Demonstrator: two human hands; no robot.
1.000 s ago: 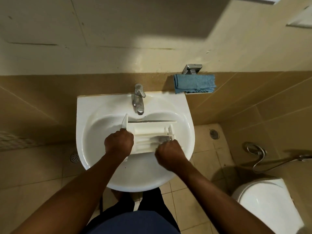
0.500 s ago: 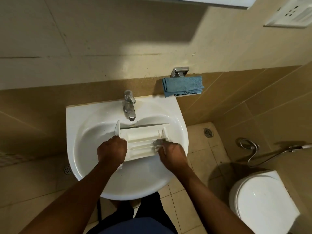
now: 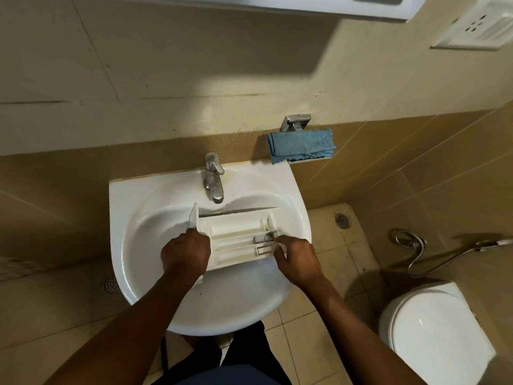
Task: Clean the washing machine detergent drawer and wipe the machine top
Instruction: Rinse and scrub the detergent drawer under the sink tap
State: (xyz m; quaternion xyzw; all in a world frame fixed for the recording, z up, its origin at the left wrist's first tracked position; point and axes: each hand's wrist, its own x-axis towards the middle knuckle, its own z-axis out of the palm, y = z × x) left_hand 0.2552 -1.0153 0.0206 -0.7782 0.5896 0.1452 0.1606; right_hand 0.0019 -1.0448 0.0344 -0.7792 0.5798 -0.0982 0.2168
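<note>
Held detergent drawer (image 3: 236, 237) across the washbasin (image 3: 133, 190) bowl; clamped one end in left hand (image 3: 185, 255) grip, other in right hand (image 3: 298, 259) grip.

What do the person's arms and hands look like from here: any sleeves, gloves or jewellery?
No gloves on the left hand or the right hand. The left forearm and right forearm are uncovered to the frame's edge, with no sleeve, watch or bracelet showing. Rings cannot be made out. Between the arms, dark clothing shows lower down.

Home bathroom: washbasin (image 3: 144, 273), toilet (image 3: 433, 332), tiled walls (image 3: 166, 79).
</note>
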